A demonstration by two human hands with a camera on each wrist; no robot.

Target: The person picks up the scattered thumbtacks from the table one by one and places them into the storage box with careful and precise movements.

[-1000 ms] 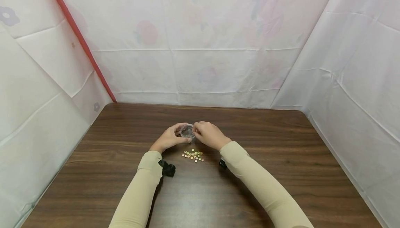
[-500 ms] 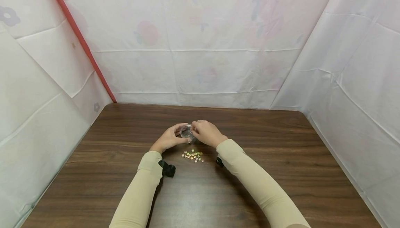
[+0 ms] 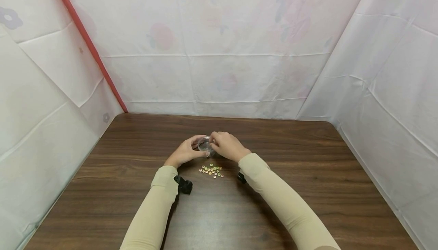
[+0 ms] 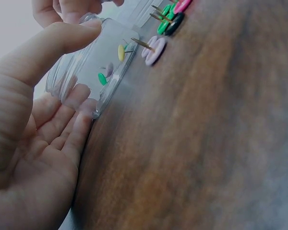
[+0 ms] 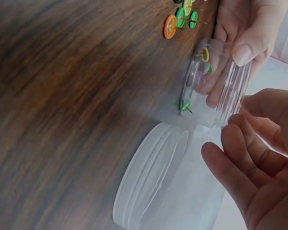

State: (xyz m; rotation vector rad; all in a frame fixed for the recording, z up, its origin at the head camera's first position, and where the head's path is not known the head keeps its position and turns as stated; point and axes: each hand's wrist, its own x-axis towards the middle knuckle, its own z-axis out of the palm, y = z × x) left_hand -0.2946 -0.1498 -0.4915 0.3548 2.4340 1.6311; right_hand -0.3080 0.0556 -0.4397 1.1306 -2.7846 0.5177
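Note:
My left hand grips a clear plastic jar, thumb near its rim and fingers round the far side. Several thumbtacks, among them a yellow thumbtack and a green thumbtack, are inside the jar at its bottom. The right hand is at the jar's mouth, fingertips right at the rim. In the right wrist view the right hand's fingers are bent; I cannot tell whether they hold a thumbtack. Several loose thumbtacks lie in front of the jar, pins up in the left wrist view.
A clear round lid lies on the wooden table beside the jar, hidden by my right hand in the head view. Pale curtains surround the back and sides, and a red strip runs down the left corner.
The right hand has shifted slightly left, farther over the jar's mouth, then stayed almost in place. The left hand, the jar and the loose thumbtacks have not visibly moved.

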